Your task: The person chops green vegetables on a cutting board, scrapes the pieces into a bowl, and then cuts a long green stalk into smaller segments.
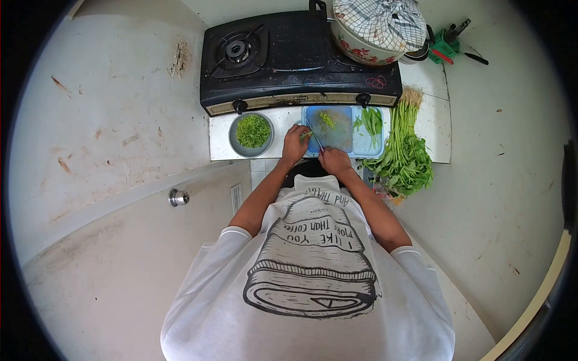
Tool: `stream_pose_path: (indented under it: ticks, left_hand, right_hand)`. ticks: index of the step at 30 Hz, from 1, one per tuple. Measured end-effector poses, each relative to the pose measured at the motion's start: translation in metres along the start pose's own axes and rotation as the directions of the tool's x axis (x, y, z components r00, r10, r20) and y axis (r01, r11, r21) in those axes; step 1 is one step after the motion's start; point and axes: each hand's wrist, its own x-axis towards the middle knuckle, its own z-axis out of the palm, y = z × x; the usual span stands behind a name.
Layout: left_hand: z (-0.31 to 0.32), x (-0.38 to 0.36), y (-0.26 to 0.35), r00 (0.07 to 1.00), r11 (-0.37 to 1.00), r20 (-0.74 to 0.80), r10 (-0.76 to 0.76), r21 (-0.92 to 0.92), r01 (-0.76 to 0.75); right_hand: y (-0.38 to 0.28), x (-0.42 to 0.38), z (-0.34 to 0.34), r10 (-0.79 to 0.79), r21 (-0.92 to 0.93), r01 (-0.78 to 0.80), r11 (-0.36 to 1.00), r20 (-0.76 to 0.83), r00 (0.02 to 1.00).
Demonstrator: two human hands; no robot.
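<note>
On the counter lies a blue cutting board [340, 133] with a small heap of chopped greens [327, 120] near its top. My left hand [295, 143] is at the board's left edge, fingers closed on green stems [305, 135]. A knife [315, 135] slants across the board, its handle inside my closed right hand [335, 160] at the front edge. The blade is close beside the stems. To the left sits a grey bowl [233, 141] of finely chopped greens [253, 130]. Some long green pieces [372, 123] rest in the light blue tray [383, 146] at the right.
Behind the board stands a black two-burner stove [295, 45] with a cloth-covered flowered pot [361, 54]. A large bunch of leafy greens [404, 153] lies right of the tray. A green basket of utensils [444, 48] is at the back right wall.
</note>
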Motion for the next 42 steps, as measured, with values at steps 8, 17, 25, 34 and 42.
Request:
stream_pose_path:
  ticks: [8,17,25,34,42]
  left_hand:
    - [0.001,-0.001,0.0,1.0,1.0,0.017,-0.023,-0.017,0.024]
    - [0.003,0.002,0.009,0.999,0.992,0.032,-0.016,0.122,0.012]
    - [0.012,0.005,0.008,0.999,0.992,0.045,-0.001,0.125,-0.005]
    - [0.011,0.002,0.013,1.0,0.993,0.016,-0.025,0.12,0.022]
    - [0.01,0.004,0.014,0.999,0.992,0.022,-0.036,0.124,0.033]
  right_hand:
    - [-0.007,0.007,-0.012,-0.007,-0.019,0.007,1.0,0.002,1.0]
    - [0.025,-0.006,-0.024,0.107,-0.02,-0.106,0.994,0.041,0.993]
    - [0.014,-0.012,-0.019,0.039,0.025,-0.04,0.999,0.044,0.998]
    - [0.015,-0.012,-0.006,0.023,0.017,-0.023,1.0,0.002,1.0]
    - [0.006,0.009,-0.004,0.001,0.033,-0.001,0.999,0.005,1.0]
